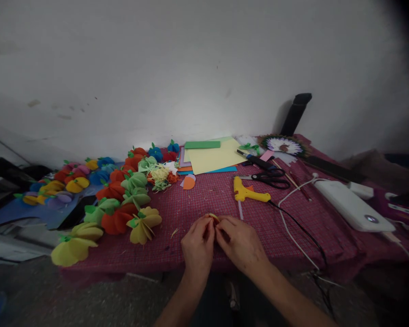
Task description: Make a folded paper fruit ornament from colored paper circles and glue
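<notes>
Over the front of the table, my left hand (199, 241) and my right hand (240, 240) meet with pinched fingers. Between their fingertips is a small piece of yellow paper (213, 218), mostly hidden by the fingers. Beyond my right hand lies a yellow hot glue gun (250, 193), its nozzle end pointing away to the left. Scissors with black handles (271, 178) rest just behind it. To the left of my left hand sits a yellow paper flower-like ball (144, 225) with a green tip.
Many coloured paper balls (122, 218) crowd the table's left side, beside a pile of shredded paper (162, 175). Coloured sheets (218, 156) and a cutter knife (259, 160) lie at the back. A white power bank (352, 206) with cables is at right, on the checked tablecloth (204, 195).
</notes>
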Demonstrator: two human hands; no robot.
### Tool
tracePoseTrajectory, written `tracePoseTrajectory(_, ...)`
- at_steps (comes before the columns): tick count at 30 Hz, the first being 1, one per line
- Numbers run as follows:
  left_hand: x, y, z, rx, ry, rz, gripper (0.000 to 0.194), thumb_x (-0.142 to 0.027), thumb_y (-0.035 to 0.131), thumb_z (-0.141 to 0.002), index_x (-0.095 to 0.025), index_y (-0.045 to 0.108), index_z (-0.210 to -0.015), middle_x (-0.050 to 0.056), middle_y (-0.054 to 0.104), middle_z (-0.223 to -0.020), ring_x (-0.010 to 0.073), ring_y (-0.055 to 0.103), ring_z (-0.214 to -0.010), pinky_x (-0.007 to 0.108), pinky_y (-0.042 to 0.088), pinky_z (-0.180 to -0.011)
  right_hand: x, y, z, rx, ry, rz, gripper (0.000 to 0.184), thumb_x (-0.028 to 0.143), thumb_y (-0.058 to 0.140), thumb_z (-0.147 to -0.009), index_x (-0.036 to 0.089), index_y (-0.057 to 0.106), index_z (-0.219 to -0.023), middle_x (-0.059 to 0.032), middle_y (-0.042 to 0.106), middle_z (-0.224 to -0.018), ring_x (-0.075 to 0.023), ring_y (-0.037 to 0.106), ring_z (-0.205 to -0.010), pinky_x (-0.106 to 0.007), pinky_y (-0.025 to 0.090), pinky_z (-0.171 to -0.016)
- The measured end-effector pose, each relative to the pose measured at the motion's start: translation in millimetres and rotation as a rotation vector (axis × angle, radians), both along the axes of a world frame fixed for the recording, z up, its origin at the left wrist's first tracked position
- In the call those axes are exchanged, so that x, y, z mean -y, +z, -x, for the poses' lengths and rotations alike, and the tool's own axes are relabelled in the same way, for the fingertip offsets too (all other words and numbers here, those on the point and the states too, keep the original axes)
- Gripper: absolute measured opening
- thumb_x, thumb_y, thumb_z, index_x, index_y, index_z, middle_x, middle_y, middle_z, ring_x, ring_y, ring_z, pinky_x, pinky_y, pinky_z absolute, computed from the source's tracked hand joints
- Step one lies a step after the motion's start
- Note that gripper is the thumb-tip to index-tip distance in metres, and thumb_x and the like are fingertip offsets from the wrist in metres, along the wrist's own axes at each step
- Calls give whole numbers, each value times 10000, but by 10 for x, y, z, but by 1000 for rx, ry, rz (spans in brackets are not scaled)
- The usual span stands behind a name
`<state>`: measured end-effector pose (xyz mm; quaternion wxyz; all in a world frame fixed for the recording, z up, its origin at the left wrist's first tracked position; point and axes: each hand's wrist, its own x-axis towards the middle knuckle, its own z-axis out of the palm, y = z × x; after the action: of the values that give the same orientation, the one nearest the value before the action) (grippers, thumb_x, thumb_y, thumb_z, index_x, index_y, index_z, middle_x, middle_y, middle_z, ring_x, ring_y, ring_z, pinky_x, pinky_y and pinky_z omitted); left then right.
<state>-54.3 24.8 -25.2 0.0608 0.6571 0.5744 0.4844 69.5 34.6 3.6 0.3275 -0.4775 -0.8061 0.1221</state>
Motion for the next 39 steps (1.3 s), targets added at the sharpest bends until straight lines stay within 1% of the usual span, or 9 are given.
tracePoseTrajectory(5,-17,9,7,51,46,64,131,-187,519,-817,-192,638,-872,20,694,-866,133,645,-770,239,509,-713,5,-5,-11,-23,-1,-6,124,138,498,-821,189,597,-765,-31,655,-859,-154,609,-777,-266,478,-719)
tracePoseTrajectory(10,-22,-21,40,0,10,16,182,-178,510,-823,-198,638,-950,33,694,-961,143,646,-873,264,502,-815,3,-22,-17,-28,11,-10,137,132,484,-828,195,600,-792,-28,659,-892,-151,610,-795,-264,480,-730)
tracePoseTrajectory(12,-21,-23,43,-25,12,-21,185,-167,506,-823,-195,641,-945,37,696,-964,142,650,-873,261,503,-818,4,-27,-10,-31,11,-12,136,126,491,-822,197,603,-792,-29,662,-901,-152,612,-809,-263,480,-738)
tracePoseTrajectory(15,-19,-4,25,-37,41,-37,142,-172,519,-812,-184,645,-876,41,703,-918,142,662,-819,246,518,-765,13,-22,2,-42,4,-19,134,123,498,-815,194,608,-785,-33,665,-896,-152,617,-813,-259,485,-731)
tracePoseTrajectory(20,-5,48,-9,16,87,17,106,-182,523,-804,-185,626,-832,18,701,-810,121,655,-681,212,520,-640,26,-2,2,-39,13,-3,147,121,486,-822,186,610,-778,-44,662,-883,-152,619,-818,-262,491,-747)
tracePoseTrajectory(24,1,53,2,23,99,29,102,-186,530,-800,-190,628,-827,10,698,-779,121,648,-660,220,515,-649,19,-4,-2,-33,15,-7,153,122,483,-825,192,605,-766,-41,664,-882,-154,617,-822,-270,494,-754)
tracePoseTrajectory(28,5,48,15,20,91,39,137,-210,518,-815,-194,643,-868,19,706,-823,127,654,-703,229,508,-682,15,-11,0,-31,18,-1,157,112,485,-822,189,615,-777,-48,671,-901,-157,622,-834,-273,497,-768)
tracePoseTrajectory(35,16,96,-5,65,96,93,116,-212,517,-812,-188,629,-796,-16,665,-688,95,603,-591,183,462,-576,23,-30,6,-55,7,-18,157,117,482,-824,183,620,-788,-54,669,-934,-162,619,-853,-286,493,-792)
tracePoseTrajectory(39,19,111,-10,114,96,106,109,-217,523,-802,-192,627,-783,-23,658,-676,96,591,-576,183,449,-548,15,-31,13,-65,12,-20,159,127,478,-828,187,622,-799,-50,669,-921,-159,618,-839,-284,498,-772)
